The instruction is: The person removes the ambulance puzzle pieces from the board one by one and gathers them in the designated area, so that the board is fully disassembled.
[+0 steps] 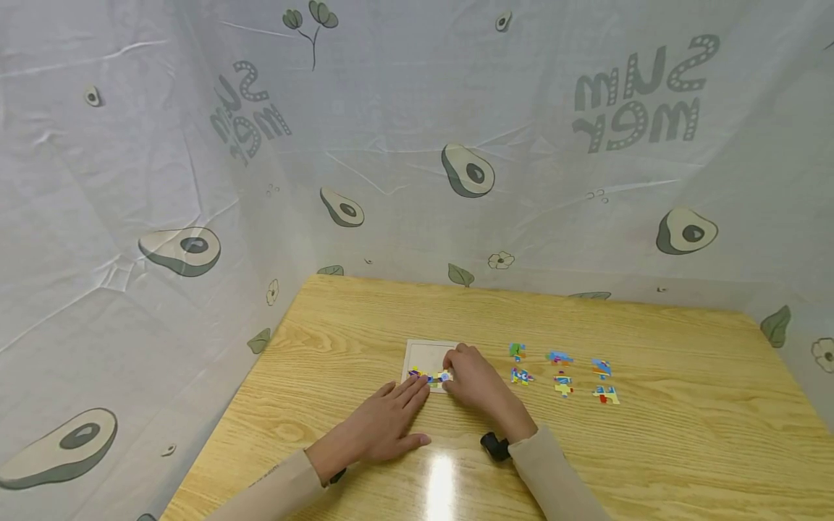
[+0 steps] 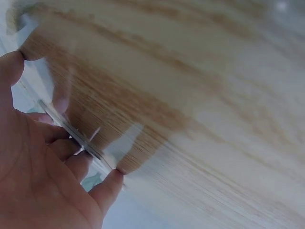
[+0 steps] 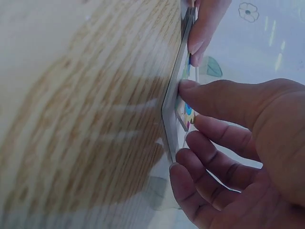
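A shallow pale puzzle tray [image 1: 426, 353] lies on the table, with several colourful jigsaw pieces [image 1: 416, 373] along its near edge. My left hand [image 1: 389, 423] reaches in from the left, palm down and fingers straight, its fingertips resting on the pieces at the near side of the tray. My right hand [image 1: 481, 383] is at the tray's right side. Its thumb and index finger pinch a jigsaw piece [image 3: 188, 112], seen low over the tray's edge [image 3: 167, 107] in the right wrist view. The right hand hides the tray's right part in the head view.
To the right of the tray, loose jigsaw pieces lie in two rows, among them a green and blue one [image 1: 517, 351] and a yellow and red one [image 1: 607, 395]. A printed curtain [image 1: 404, 159] hangs behind and left of the wooden table [image 1: 684, 434].
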`<state>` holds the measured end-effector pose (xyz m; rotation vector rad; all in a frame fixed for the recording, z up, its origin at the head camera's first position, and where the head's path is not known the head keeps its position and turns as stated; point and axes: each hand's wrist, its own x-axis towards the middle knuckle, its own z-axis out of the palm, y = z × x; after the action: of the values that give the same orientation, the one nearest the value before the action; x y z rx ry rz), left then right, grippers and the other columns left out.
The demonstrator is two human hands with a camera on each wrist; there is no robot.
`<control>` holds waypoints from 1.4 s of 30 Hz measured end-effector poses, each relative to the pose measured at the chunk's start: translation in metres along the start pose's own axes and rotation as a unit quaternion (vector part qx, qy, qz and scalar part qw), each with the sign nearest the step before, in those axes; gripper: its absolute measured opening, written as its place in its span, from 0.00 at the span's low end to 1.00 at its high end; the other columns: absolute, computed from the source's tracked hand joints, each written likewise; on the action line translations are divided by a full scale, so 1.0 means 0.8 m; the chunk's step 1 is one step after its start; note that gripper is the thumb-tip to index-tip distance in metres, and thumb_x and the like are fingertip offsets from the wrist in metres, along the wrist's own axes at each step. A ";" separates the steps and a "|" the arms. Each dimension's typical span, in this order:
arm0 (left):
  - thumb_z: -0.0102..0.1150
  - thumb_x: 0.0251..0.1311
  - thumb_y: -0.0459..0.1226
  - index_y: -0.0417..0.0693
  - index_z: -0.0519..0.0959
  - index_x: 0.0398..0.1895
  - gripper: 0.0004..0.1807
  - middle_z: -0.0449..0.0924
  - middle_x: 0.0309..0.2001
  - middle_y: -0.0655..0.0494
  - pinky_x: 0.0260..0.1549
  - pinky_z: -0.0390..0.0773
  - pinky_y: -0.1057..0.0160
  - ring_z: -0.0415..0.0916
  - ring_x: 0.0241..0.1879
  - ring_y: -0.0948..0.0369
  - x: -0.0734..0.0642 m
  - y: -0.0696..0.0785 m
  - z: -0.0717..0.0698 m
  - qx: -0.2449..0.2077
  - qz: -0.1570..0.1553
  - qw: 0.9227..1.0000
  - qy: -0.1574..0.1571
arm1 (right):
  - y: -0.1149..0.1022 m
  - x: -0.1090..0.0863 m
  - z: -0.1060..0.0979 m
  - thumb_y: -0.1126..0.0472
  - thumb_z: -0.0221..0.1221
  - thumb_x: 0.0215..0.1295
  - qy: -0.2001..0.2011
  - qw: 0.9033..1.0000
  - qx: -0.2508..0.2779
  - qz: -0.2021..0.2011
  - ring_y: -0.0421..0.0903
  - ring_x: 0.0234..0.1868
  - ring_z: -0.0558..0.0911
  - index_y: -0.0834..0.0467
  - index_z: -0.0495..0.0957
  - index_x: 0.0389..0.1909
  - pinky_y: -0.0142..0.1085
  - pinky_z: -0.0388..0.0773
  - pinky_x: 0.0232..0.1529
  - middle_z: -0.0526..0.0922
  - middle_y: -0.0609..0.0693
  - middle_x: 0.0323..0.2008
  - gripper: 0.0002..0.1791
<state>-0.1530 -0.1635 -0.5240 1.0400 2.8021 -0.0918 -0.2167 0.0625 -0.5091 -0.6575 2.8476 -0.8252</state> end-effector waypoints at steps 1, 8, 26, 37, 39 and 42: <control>0.32 0.79 0.67 0.47 0.50 0.86 0.46 0.46 0.87 0.52 0.80 0.62 0.47 0.48 0.86 0.56 0.000 0.000 0.000 0.000 0.000 1.000 0.000 | 0.000 -0.001 0.000 0.64 0.72 0.64 0.002 1.000 0.000 -0.002 0.50 0.45 0.78 0.64 0.84 0.46 0.48 0.82 0.51 0.82 0.54 0.42 0.13; 0.33 0.79 0.67 0.47 0.50 0.86 0.46 0.47 0.87 0.52 0.80 0.62 0.47 0.47 0.86 0.56 -0.001 0.001 -0.001 -0.001 0.000 1.000 0.000 | 0.004 -0.005 0.001 0.67 0.69 0.64 0.014 1.000 0.011 -0.011 0.48 0.43 0.79 0.63 0.84 0.46 0.47 0.82 0.48 0.84 0.53 0.40 0.11; 0.34 0.79 0.66 0.47 0.51 0.86 0.46 0.47 0.87 0.52 0.80 0.63 0.47 0.48 0.86 0.56 0.000 0.002 -0.002 0.004 -0.002 1.000 -0.001 | 0.009 -0.012 -0.007 0.70 0.63 0.71 0.026 0.997 0.075 -0.021 0.36 0.31 0.81 0.54 0.84 0.47 0.36 0.82 0.39 0.87 0.44 0.31 0.09; 0.35 0.79 0.66 0.46 0.51 0.86 0.46 0.48 0.87 0.51 0.80 0.63 0.46 0.49 0.86 0.55 0.000 0.003 -0.003 -0.003 -0.002 1.000 0.004 | 0.010 -0.014 -0.007 0.69 0.66 0.69 0.031 0.993 0.115 -0.025 0.41 0.39 0.86 0.57 0.89 0.41 0.39 0.86 0.44 0.90 0.47 0.38 0.06; 0.35 0.79 0.66 0.46 0.51 0.86 0.45 0.48 0.87 0.51 0.80 0.63 0.46 0.48 0.86 0.55 0.000 0.003 -0.003 -0.005 -0.002 1.000 0.004 | 0.010 -0.015 -0.007 0.70 0.66 0.68 0.036 0.992 0.120 -0.026 0.41 0.40 0.87 0.57 0.89 0.42 0.39 0.86 0.44 0.91 0.48 0.38 0.07; 0.34 0.79 0.66 0.46 0.51 0.86 0.45 0.47 0.87 0.51 0.80 0.63 0.46 0.48 0.86 0.55 0.000 0.003 -0.003 -0.009 -0.001 1.000 0.001 | 0.009 -0.017 -0.006 0.71 0.66 0.68 0.048 0.991 0.121 -0.022 0.41 0.40 0.86 0.58 0.89 0.42 0.39 0.86 0.44 0.91 0.48 0.39 0.08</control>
<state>-0.1514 -0.1614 -0.5218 1.0329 2.8011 -0.0651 -0.2086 0.0762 -0.5088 -0.6670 2.7593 -1.2155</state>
